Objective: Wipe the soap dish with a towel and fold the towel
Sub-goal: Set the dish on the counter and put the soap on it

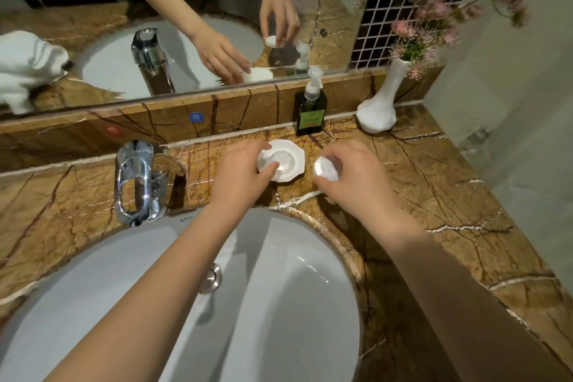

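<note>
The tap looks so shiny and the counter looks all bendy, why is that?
In the head view, the chrome tap throws back bright glare from the room light; the wide-angle lens bows the straight counter edges into curves; the pink flowers near the corner are soft and blurry, while the soap dish between the left hand and right hand is sharper.

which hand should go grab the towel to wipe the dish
Left. The towel shows only in the mirror, toward the left side of the counter. The left hand just rests on the soap dish, while the right hand is holding the white soap.
</note>
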Motion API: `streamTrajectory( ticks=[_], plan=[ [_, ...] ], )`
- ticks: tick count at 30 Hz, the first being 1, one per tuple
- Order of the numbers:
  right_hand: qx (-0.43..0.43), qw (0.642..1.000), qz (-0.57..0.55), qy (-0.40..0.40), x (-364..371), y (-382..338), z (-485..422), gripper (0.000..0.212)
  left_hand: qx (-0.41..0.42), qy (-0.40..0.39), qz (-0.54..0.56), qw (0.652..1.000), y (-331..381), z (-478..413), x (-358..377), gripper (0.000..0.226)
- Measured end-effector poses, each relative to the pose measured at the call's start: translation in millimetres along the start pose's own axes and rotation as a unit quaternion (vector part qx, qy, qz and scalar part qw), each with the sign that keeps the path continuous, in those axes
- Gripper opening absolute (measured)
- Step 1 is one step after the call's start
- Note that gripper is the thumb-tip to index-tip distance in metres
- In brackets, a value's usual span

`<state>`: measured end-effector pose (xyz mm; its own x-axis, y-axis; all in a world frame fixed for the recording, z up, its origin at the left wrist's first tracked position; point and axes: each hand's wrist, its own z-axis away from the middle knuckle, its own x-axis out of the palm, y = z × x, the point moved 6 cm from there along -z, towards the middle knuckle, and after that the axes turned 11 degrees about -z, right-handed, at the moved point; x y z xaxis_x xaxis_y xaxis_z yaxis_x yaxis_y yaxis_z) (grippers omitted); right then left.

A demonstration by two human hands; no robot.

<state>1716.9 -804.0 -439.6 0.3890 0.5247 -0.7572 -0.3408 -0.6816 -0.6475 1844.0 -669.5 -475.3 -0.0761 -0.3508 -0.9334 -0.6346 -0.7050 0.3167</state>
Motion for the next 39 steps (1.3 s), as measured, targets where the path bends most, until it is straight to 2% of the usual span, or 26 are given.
streamTrajectory(
  ticks=[7, 16, 21, 25, 31, 35, 39],
  plan=[
    [-0.045, 0.998, 0.043, -0.032, 56, -28, -47, 0.047, 0.006, 0.008, 0.016, 1.0, -20, 23, -14, 0.032],
    [-0.029, 0.995, 0.082, -0.051, 83, -28, -61, 0.041, -0.015, -0.002, 0.029, 0.999, -33, 29, -13, 0.034],
    [-0.017, 0.997, 0.071, -0.039, 83, -24, -59, 0.048, -0.014, -0.011, 0.019, 1.0, -31, 33, -12, 0.035],
    [-0.021, 0.996, 0.069, -0.062, 82, -24, -56, 0.052, -0.018, -0.017, 0.012, 1.0, -26, 31, -15, 0.035],
    [-0.082, 0.992, 0.088, -0.038, 28, -47, -49, 0.061, 0.009, -0.005, -0.024, 1.0, -1, 19, -48, 0.039],
    [-0.146, 0.984, 0.101, -0.002, -37, -81, -44, 0.068, 0.038, 0.045, -0.096, 0.994, 20, 1, -107, 0.05],
    [-0.167, 0.98, 0.108, 0.029, -84, -103, -36, 0.067, 0.042, 0.07, -0.129, 0.988, 38, -7, -159, 0.056]
  ],
)
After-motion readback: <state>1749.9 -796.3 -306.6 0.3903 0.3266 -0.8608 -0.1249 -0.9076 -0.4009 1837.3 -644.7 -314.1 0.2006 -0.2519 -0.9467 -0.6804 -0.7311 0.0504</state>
